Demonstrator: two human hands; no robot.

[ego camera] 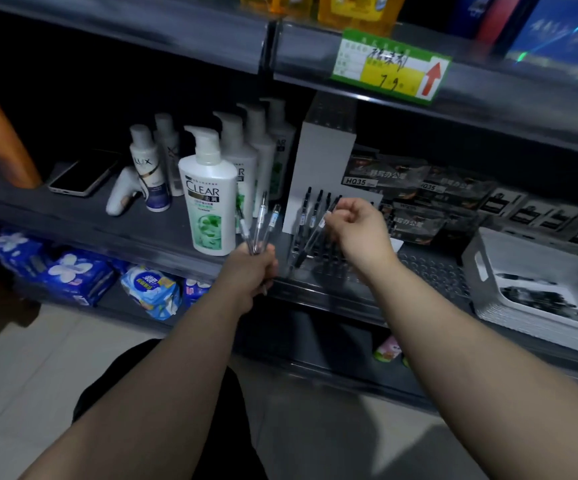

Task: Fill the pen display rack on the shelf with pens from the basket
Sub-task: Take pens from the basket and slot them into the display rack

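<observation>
I see the left hand point(256, 268) fisted around a spare bundle of pens point(258, 225), tips fanning upward beside the shampoo bottle point(208, 206). The right hand point(356, 230) pinches one pen point(311, 233) between curled fingers, slanting down over the pen display rack point(318, 258). The basket point(536, 285) sits right on the shelf point(163, 230).

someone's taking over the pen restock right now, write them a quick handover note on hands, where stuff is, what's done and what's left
Left hand: closed around a bunch of pens, held upright just left of the rack.
Right hand: pinching one pen, angled down toward the rack holes.
Pen display rack: on the middle shelf, right of the CLEAR shampoo bottle. A few pens already stand at its back; most front holes look empty.
Basket: white, on the same shelf to the right, with dark pens inside, blurred.
Left to do: seat the right hand's pen, then the left hand's bunch, then take more from the basket.
</observation>
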